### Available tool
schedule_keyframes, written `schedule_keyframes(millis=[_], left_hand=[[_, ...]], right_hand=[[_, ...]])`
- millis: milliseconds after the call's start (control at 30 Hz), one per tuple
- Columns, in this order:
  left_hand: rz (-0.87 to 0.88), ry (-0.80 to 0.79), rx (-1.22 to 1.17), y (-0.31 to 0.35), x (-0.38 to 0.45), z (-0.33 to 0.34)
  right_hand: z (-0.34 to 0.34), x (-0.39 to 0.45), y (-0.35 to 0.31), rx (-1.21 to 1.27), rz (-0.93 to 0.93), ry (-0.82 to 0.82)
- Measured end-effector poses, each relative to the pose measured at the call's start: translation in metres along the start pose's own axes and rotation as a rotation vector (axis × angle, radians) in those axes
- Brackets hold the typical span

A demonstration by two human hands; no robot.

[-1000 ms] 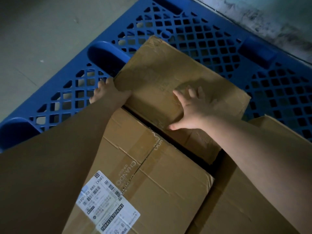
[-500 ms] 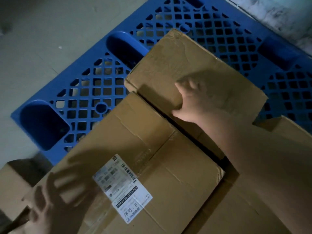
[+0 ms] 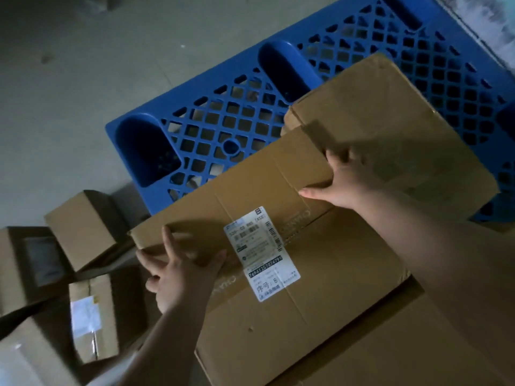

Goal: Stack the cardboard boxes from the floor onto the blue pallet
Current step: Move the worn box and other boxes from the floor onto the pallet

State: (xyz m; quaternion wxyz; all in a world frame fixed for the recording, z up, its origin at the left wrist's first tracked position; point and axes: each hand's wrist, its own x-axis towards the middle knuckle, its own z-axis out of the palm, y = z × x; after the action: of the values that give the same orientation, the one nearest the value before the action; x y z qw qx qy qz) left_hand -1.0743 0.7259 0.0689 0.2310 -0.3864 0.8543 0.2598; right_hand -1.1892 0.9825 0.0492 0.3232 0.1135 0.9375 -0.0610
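Left hand (image 3: 178,270) spread flat on near-left corner of the labelled box (image 3: 278,246), fingers straight, pressing, not gripping. Right hand (image 3: 344,181) at the far edge, thumb on top, fingers curled over the far side. Box sitting partly on the blue pallet (image 3: 223,118), w/ a 2nd box (image 3: 390,112) just beyond it on the pallet. Small boxes (image 3: 80,232) left of the labelled box, on the floor (image 3: 83,79).
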Motion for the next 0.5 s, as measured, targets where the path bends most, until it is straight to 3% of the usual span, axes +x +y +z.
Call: schedule_keyframes(millis=[133,267,500], left_hand=[[0.121,-0.027,0.049,-0.022,0.004,-0.004],[0.352,-0.001,0.103,-0.059,-0.002,-0.029],[0.596,0.16,0.358,-0.146,-0.032,-0.084]], right_hand=[[0.001,-0.02,-0.018,-0.056,-0.016,0.148],[0.017,-0.059,-0.044,-0.1,-0.162,0.337],[0.075,-0.174,-0.126,-0.13,-0.629,0.193]])
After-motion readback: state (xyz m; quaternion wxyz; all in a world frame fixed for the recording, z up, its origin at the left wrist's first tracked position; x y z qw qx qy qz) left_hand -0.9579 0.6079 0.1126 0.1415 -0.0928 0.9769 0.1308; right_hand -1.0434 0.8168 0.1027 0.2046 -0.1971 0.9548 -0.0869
